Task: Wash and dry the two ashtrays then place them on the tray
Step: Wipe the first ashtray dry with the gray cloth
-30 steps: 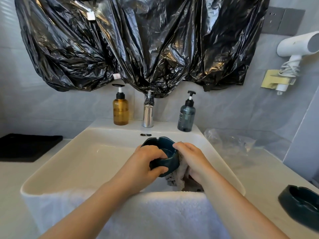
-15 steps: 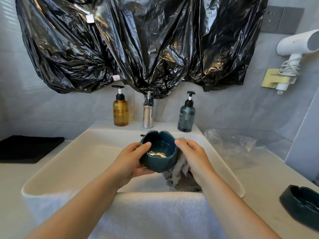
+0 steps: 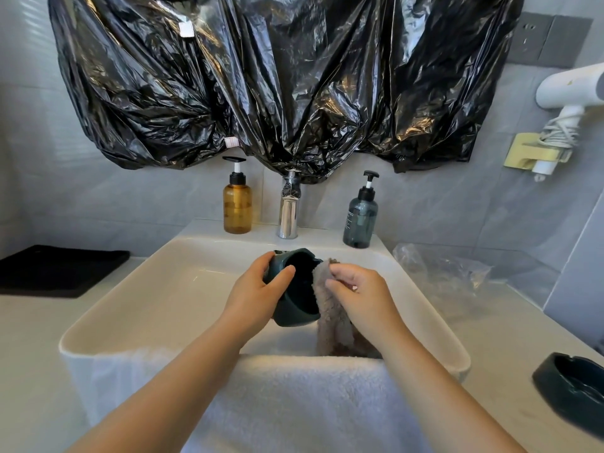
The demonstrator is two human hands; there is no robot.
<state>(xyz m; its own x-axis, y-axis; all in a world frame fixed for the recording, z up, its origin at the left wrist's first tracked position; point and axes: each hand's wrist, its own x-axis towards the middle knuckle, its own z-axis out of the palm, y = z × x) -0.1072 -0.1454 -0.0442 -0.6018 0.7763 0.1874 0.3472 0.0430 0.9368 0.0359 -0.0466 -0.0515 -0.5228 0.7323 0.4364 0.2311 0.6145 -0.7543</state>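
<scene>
One camera only, worn on the person's head, stands at the front of the sink (image 3: 170, 256) and looks forward and down across it to the wall (image 3: 441, 207), with the faucet (image 3: 289, 210) near centre. It sits close: both forearms (image 3: 170, 380) run in from the bottom edge, and the left hand (image 3: 258, 295) gripping the ashtray (image 3: 299, 308) and the right hand (image 3: 362, 295) pinching the cloth (image 3: 330, 318) fill the middle. The wide lens bends the edges; the flat black shape (image 3: 55, 269) far left is probably a tray.

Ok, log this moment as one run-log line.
stage: wiping ashtray over sink | left hand: grips ashtray, tilted | right hand: pinches cloth at rim | second ashtray: on counter, right | black tray: counter, left
</scene>
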